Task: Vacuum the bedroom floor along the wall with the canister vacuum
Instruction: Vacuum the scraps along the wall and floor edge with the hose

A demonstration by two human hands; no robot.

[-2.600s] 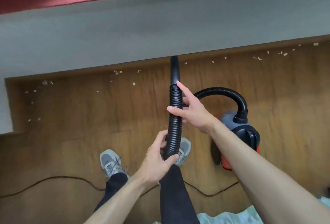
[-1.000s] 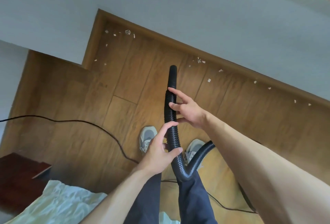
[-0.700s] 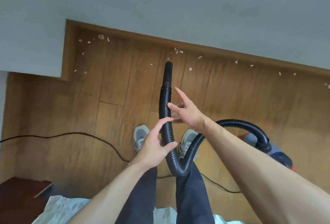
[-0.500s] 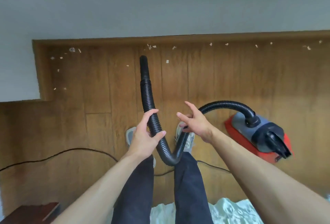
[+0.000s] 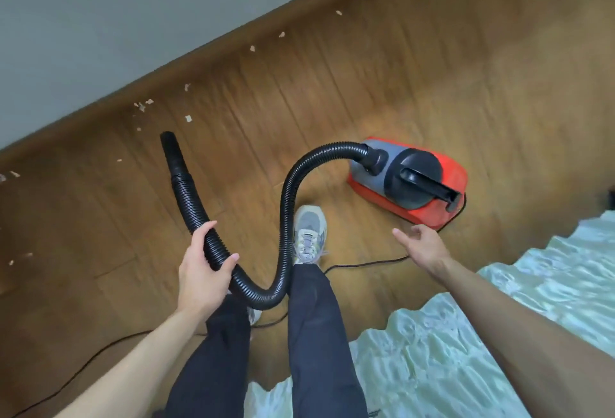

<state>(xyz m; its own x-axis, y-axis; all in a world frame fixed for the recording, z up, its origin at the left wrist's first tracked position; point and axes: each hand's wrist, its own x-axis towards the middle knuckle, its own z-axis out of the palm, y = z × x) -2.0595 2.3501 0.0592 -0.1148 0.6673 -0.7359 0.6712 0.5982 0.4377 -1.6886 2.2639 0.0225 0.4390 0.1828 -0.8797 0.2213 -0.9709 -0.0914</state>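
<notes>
My left hand [image 5: 202,267] grips the black ribbed hose [image 5: 289,197] a little behind its smooth nozzle [image 5: 170,151], which points up toward the wall. The hose loops down between my legs and rises to the red and grey canister vacuum [image 5: 407,181] standing on the wood floor at the right. My right hand [image 5: 424,246] hovers with loose fingers, holding nothing, just in front of the canister's rear end. Pale scraps of debris [image 5: 188,118] lie scattered on the floor along the brown baseboard [image 5: 213,51].
A grey wall [image 5: 100,18] runs diagonally across the top left. A pale green bedspread [image 5: 449,344] fills the lower right. The black power cord [image 5: 362,263] trails across the floor behind my feet, and my grey shoe [image 5: 307,234] stands beside the hose.
My right hand has let go of the hose and moved right toward the canister. My view has swung to the right, and my left hand still holds the hose.
</notes>
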